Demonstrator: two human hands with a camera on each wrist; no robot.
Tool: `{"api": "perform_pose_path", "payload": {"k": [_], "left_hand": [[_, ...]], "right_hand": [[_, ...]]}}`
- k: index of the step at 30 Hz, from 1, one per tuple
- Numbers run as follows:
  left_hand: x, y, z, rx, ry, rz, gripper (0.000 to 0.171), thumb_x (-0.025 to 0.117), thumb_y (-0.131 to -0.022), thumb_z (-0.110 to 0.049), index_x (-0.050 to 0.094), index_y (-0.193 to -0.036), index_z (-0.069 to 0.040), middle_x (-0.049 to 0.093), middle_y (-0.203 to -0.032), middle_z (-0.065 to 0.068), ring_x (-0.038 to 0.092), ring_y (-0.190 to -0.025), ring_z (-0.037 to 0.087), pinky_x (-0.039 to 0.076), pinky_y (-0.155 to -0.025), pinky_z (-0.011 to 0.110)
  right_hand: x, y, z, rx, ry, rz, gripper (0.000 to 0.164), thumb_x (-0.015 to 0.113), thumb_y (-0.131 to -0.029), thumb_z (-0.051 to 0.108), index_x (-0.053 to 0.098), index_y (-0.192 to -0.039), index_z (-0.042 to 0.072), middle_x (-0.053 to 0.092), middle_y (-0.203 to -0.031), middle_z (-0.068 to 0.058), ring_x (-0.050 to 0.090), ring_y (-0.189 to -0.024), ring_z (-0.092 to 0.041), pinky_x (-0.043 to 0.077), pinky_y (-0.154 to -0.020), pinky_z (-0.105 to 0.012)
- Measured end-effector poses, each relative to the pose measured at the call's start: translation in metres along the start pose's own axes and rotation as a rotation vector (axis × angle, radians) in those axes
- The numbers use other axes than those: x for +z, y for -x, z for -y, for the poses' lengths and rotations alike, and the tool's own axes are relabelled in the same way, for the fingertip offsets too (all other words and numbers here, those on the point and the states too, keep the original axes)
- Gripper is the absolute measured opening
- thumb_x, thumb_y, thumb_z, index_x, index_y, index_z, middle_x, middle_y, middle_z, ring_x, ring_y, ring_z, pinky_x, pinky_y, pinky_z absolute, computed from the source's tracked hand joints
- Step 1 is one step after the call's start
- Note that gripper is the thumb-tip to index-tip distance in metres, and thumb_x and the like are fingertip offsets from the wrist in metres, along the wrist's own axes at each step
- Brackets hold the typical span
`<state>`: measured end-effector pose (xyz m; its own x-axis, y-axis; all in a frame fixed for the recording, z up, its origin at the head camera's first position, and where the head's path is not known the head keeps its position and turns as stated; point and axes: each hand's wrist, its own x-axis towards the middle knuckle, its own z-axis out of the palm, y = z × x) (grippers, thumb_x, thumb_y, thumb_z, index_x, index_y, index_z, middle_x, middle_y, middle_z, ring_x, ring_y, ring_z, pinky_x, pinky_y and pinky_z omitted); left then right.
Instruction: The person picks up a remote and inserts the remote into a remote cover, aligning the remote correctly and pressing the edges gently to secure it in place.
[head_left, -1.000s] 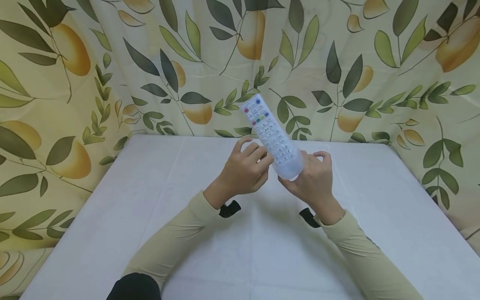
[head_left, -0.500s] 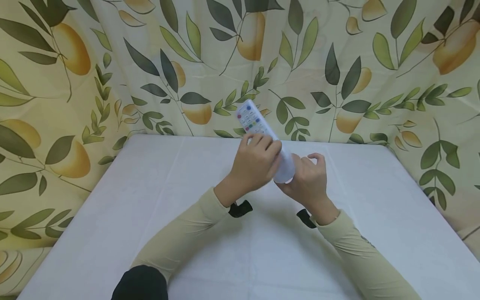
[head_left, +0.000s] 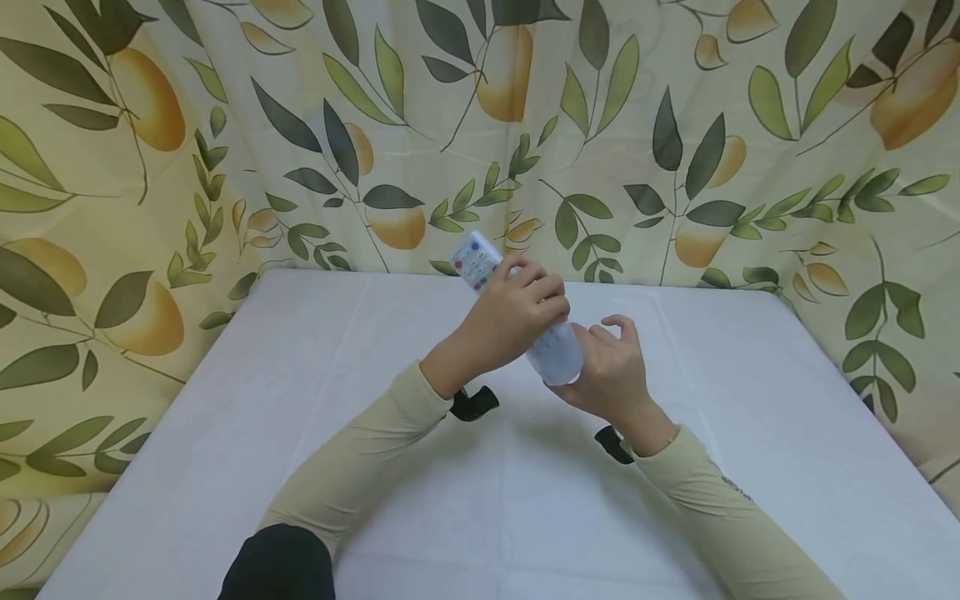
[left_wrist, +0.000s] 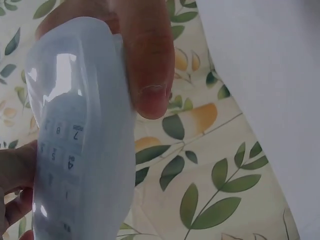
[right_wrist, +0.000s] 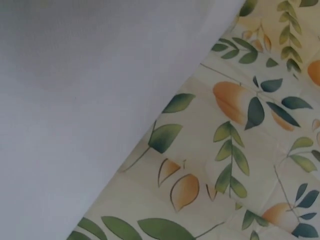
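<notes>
Held aloft over the table is a pale remote control (head_left: 557,357) in a glossy translucent cover, tilted with its top end toward the upper left. My left hand (head_left: 510,312) grips it across the middle, hiding many of its buttons. At the rounded lower end my right hand (head_left: 615,371) holds it, one finger crooked up and away from it. The left wrist view shows the remote control (left_wrist: 110,130) close up, its number keys upside down. A thumb or finger (left_wrist: 150,60) presses its side there. Neither hand appears in the right wrist view.
A white cloth covers the table (head_left: 420,500). Behind it and at both sides hangs a curtain (head_left: 660,50) printed with leaves and fruit. Black straps or mounts (head_left: 474,405) show at both wrists. A dark rounded shape (head_left: 277,567) sits at the lower left.
My left hand has moved from the remote control's left edge to wrap across its middle. The remote control has shifted down and left, and my right hand has followed slightly.
</notes>
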<state>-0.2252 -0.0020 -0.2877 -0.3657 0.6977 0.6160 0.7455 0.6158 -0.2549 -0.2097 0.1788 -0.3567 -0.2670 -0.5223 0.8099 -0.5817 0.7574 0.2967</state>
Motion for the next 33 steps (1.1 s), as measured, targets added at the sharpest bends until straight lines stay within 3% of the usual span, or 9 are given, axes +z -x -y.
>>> {"api": "perform_pose_path", "payload": {"k": [7,12,17,21,25,29,33], "left_hand": [[0.009,0.006,-0.012,0.024,-0.038,0.040,0.011,0.066,-0.085,-0.016,0.069,-0.096,-0.018,0.065,-0.100,-0.006,0.056,-0.097,0.013,0.041,-0.095,0.035],[0.013,0.009,-0.017,-0.010,-0.058,-0.010,0.007,0.064,-0.087,-0.018,0.069,-0.092,-0.017,0.066,-0.098,-0.005,0.057,-0.095,0.014,0.043,-0.092,0.035],[0.014,0.010,-0.017,-0.072,-0.104,-0.049,0.006,0.067,-0.086,-0.019,0.070,-0.090,-0.017,0.065,-0.095,-0.005,0.058,-0.095,0.014,0.043,-0.092,0.036],[0.019,0.015,-0.017,-0.062,-0.175,-0.122,0.010,0.066,-0.086,-0.025,0.068,-0.092,-0.017,0.067,-0.093,-0.003,0.059,-0.092,0.015,0.043,-0.091,0.037],[0.027,0.023,-0.022,-0.067,-0.189,-0.188,0.029,0.061,-0.086,-0.043,0.065,-0.091,-0.015,0.066,-0.089,0.000,0.060,-0.087,0.016,0.043,-0.088,0.038],[0.031,0.029,-0.032,-0.090,-0.139,-0.142,0.049,0.057,-0.080,-0.062,0.063,-0.089,-0.013,0.065,-0.086,0.001,0.059,-0.085,0.018,0.043,-0.086,0.039],[0.031,0.029,-0.038,-0.061,-0.103,-0.078,0.038,0.054,-0.087,-0.051,0.063,-0.090,-0.015,0.064,-0.087,0.000,0.058,-0.086,0.017,0.042,-0.085,0.037]], "right_hand": [[0.003,0.006,0.003,0.015,-0.191,0.044,0.058,0.042,-0.084,0.049,0.058,-0.089,-0.006,0.066,-0.070,-0.016,0.063,-0.057,-0.027,0.046,-0.064,-0.046],[0.004,0.006,0.004,0.028,-0.246,0.067,0.064,0.035,-0.087,0.055,0.059,-0.091,-0.005,0.067,-0.071,-0.014,0.063,-0.058,-0.026,0.046,-0.063,-0.045],[0.003,0.005,0.001,0.023,-0.194,0.085,0.054,0.047,-0.081,0.047,0.059,-0.091,-0.005,0.066,-0.071,-0.014,0.063,-0.059,-0.027,0.046,-0.065,-0.047],[0.003,0.005,-0.001,0.045,-0.113,0.076,0.050,0.054,-0.074,0.043,0.059,-0.085,-0.005,0.063,-0.066,-0.014,0.059,-0.055,-0.028,0.045,-0.064,-0.048],[0.004,0.005,-0.004,0.104,-0.055,0.070,0.053,0.048,-0.081,0.047,0.059,-0.082,-0.005,0.062,-0.064,-0.015,0.058,-0.053,-0.028,0.045,-0.064,-0.050],[0.004,0.004,-0.004,0.148,-0.016,0.056,0.067,0.035,-0.090,0.057,0.058,-0.084,-0.006,0.061,-0.063,-0.017,0.058,-0.053,-0.029,0.045,-0.066,-0.050],[0.006,0.000,-0.002,0.168,-0.019,0.027,0.065,0.033,-0.092,0.054,0.057,-0.083,-0.006,0.060,-0.060,-0.016,0.057,-0.051,-0.028,0.044,-0.065,-0.050]]}}
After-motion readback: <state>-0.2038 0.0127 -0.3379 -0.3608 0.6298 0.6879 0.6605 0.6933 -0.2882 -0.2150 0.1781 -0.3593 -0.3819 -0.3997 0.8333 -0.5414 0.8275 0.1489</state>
